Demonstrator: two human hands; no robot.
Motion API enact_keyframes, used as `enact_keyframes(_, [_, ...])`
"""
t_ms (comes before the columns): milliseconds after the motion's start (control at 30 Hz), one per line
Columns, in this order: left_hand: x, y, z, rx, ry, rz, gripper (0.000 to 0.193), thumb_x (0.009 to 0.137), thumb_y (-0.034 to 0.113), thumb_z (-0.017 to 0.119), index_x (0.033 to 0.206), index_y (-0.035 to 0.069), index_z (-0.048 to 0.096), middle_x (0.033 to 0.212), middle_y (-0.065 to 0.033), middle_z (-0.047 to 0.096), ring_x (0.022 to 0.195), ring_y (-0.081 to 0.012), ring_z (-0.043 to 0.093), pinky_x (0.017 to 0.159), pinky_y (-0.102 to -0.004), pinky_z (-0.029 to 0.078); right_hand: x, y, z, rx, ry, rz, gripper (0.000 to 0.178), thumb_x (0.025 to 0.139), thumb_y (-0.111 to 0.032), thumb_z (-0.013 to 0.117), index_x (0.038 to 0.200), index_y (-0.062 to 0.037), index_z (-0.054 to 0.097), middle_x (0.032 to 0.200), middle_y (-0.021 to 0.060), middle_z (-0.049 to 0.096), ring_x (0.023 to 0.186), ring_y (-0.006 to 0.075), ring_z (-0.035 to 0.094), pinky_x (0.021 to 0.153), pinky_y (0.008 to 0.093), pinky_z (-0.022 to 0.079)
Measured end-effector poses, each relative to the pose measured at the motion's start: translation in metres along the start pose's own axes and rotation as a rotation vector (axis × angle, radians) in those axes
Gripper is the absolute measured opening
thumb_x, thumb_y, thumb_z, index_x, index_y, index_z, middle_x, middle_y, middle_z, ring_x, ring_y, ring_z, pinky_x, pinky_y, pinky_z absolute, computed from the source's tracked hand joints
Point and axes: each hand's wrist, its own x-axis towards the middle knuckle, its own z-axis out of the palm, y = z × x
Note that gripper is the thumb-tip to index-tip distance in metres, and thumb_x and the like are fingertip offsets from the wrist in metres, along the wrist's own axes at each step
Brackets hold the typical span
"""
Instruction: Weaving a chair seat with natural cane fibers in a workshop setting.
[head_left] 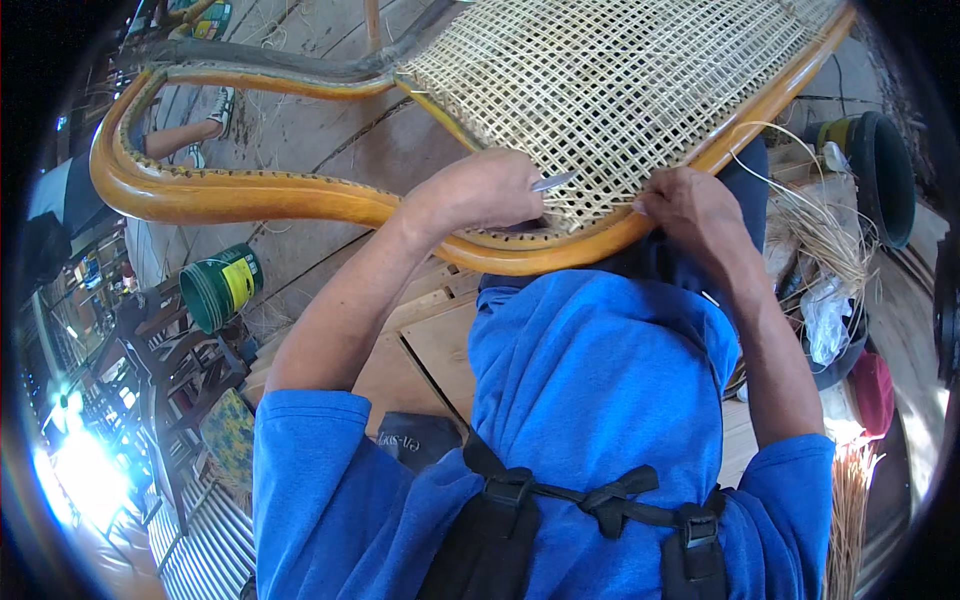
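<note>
Beyond the left hand (487, 188) and its fingers, clamped on one pointed metal tool (555, 181), spreads one woven cane panel (620, 80) in one curved wooden frame (250, 200). The right hand (698, 205) bends its fingers against the frame; whether they pinch anything, I cannot tell

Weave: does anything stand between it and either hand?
Nothing visible does. The left hand grips a metal tool that juts out over the weave; the right hand is at the weave's edge, by the wooden frame.
</note>
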Motion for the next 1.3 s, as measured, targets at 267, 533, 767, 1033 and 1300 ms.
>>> enact_keyframes(267, [0.002,-0.002,0.003,-0.018,0.058,0.138,0.024,0.071,0.016,0.053,0.074,-0.006,0.061,0.066,-0.0251,0.060,0.061,-0.0368,0.061,0.061,-0.0465,0.048,-0.001,0.011,-0.023,0.042,-0.066,-0.095,0.022,0.082,-0.023,0.064,0.086,-0.0010,0.066,0.072,0.0190,0.063,0.071,0.0327,0.063,0.065,0.0412,0.048])
enact_keyframes(533, [0.000,-0.012,-0.008,0.215,-0.024,0.227,0.021,0.073,0.013,0.054,0.082,-0.004,0.063,0.074,-0.0255,0.062,0.072,-0.0413,0.063,0.068,-0.0490,0.049,-0.001,-0.010,-0.015,-0.037,-0.007,0.075,0.030,0.081,-0.031,0.068,0.087,-0.0024,0.068,0.070,0.0178,0.063,0.067,0.0299,0.063,0.063,0.0399,0.048])
enact_keyframes(767, [-0.040,0.019,-0.022,0.309,0.209,0.142,0.025,0.088,0.026,0.056,0.089,0.002,0.064,0.083,-0.0211,0.065,0.082,-0.0398,0.064,0.074,-0.0505,0.049,-0.009,-0.051,-0.009,0.176,0.216,-0.144,0.023,0.091,-0.020,0.058,0.105,-0.0062,0.068,0.096,0.0164,0.069,0.088,0.0336,0.066,0.077,0.0408,0.051])
enact_keyframes(1033, [-0.026,0.023,-0.016,0.273,0.247,0.183,0.023,0.087,0.024,0.055,0.088,0.003,0.064,0.082,-0.0213,0.066,0.078,-0.0384,0.065,0.070,-0.0492,0.051,-0.003,-0.039,0.037,0.275,0.206,-0.173,0.012,0.086,-0.014,0.060,0.086,-0.0030,0.064,0.082,0.0142,0.065,0.081,0.0346,0.061,0.075,0.0414,0.049])
enact_keyframes(1300, [0.006,0.032,-0.032,0.670,0.123,0.279,0.016,0.080,0.014,0.057,0.082,0.003,0.069,0.081,-0.0165,0.069,0.080,-0.0326,0.069,0.067,-0.0445,0.054,-0.014,-0.040,0.054,0.029,0.437,-0.197,0.007,0.080,-0.012,0.061,0.077,-0.0049,0.061,0.084,0.0139,0.061,0.085,0.0341,0.057,0.077,0.0420,0.047])
